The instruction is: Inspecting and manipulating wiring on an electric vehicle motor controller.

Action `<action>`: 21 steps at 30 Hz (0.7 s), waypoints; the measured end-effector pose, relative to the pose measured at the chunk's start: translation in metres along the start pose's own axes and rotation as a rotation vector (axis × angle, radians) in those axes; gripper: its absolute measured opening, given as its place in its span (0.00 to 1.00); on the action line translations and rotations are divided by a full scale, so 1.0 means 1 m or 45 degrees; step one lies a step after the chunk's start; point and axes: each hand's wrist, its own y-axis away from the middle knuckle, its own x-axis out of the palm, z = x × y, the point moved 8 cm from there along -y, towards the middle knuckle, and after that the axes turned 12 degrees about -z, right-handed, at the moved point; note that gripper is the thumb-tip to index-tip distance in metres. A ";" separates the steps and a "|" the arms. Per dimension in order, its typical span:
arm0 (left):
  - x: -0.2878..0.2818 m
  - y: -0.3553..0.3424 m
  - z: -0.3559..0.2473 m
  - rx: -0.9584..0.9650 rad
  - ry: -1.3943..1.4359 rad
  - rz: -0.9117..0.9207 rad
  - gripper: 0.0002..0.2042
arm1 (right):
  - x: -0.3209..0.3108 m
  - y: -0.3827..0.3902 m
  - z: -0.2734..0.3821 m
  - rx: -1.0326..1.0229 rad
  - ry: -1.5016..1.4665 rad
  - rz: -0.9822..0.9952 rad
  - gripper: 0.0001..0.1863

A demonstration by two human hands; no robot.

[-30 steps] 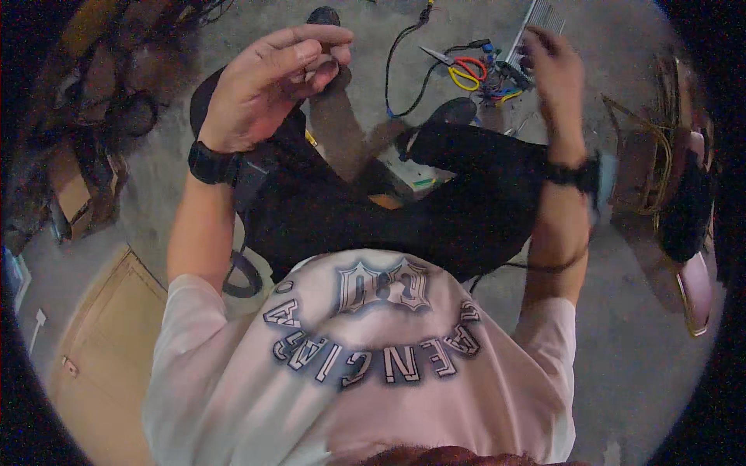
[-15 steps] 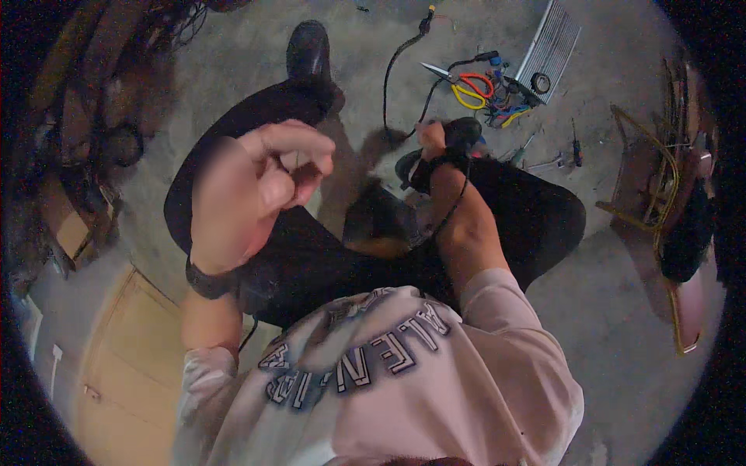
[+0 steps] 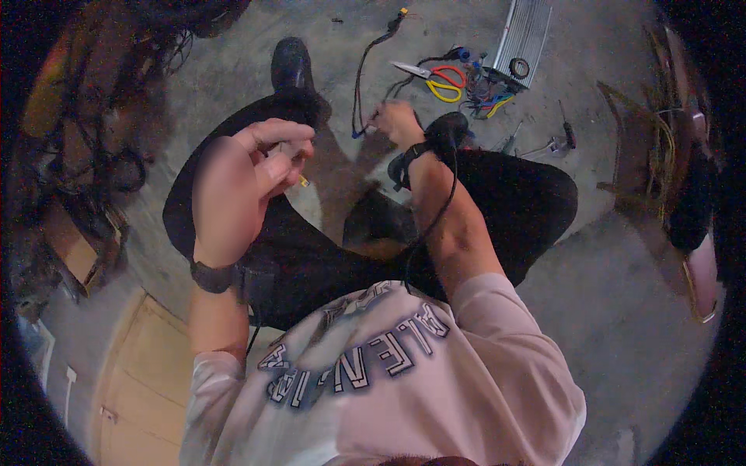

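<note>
My left hand (image 3: 252, 175) is raised over my left thigh, fingers curled in. From beneath those fingers pokes the tip of a small thin piece with a yellow-and-white end (image 3: 304, 182); the rest of it is hidden. My right hand (image 3: 398, 123) reaches low over the floor between my feet, its fingers smeared. Close to its fingertips runs a black cable (image 3: 360, 85) with a yellow connector (image 3: 403, 12) at its far end; I cannot tell whether they touch. Just beyond that hand lie scissors (image 3: 437, 80) with red and yellow handles.
A ribbed silver metal box (image 3: 522, 39) with coloured wires (image 3: 489, 102) lies at the far right of the scissors. Screwdrivers (image 3: 567, 128) are beside my right knee. Dark clutter (image 3: 85, 116) fills the left side, and a yellow-edged frame (image 3: 660, 155) stands at right.
My right hand has moved left, away from the shoe, toward the bend of the black cable. The yellow-and-white tip now shows below my left hand. The whole view has shifted slightly.
</note>
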 end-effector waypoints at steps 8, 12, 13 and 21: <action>0.037 -0.026 -0.014 0.449 -0.790 -0.076 0.15 | -0.072 -0.002 0.129 1.037 -1.287 -0.190 0.09; 0.033 -0.037 -0.022 0.732 -1.045 -0.108 0.17 | -0.101 0.002 0.197 1.040 -1.424 -0.127 0.08; 0.035 -0.043 -0.024 0.768 -1.087 -0.114 0.17 | -0.111 -0.002 0.208 0.966 -1.478 -0.059 0.08; 0.053 -0.059 -0.023 0.661 -0.993 0.200 0.13 | -0.155 0.018 0.265 0.765 -1.526 0.053 0.10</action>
